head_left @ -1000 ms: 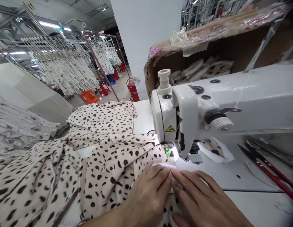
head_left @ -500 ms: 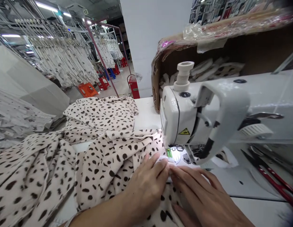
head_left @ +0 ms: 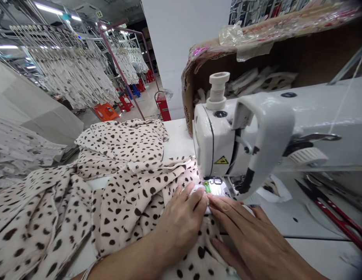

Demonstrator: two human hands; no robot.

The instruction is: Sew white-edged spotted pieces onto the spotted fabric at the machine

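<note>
Cream fabric with dark brown spots (head_left: 134, 202) lies bunched across the table and runs up to the presser foot area of a white sewing machine (head_left: 210, 144). My left hand (head_left: 182, 221) is closed on the fabric's edge just left of the needle area, index finger bent, fingertips pressing down by a small white piece (head_left: 198, 188). Close against it, my right hand (head_left: 242, 225) lies with straight fingers over the edge, its thumb apart and lower down. A bright green part (head_left: 208, 187) shows beside the lit needle area. The needle itself is hidden.
Red-handled scissors (head_left: 333, 212) lie on the right of the machine bed. Behind the machine stands a cardboard box (head_left: 188, 89) holding fabric scraps. A folded spotted pile (head_left: 122, 140) lies at the back left. Garments hang on racks (head_left: 72, 74) beyond, near red and orange stools (head_left: 106, 112).
The view has shifted slightly, so the machine sits a little further left and higher. Both hands stay together at the fabric edge, near the needle area.
</note>
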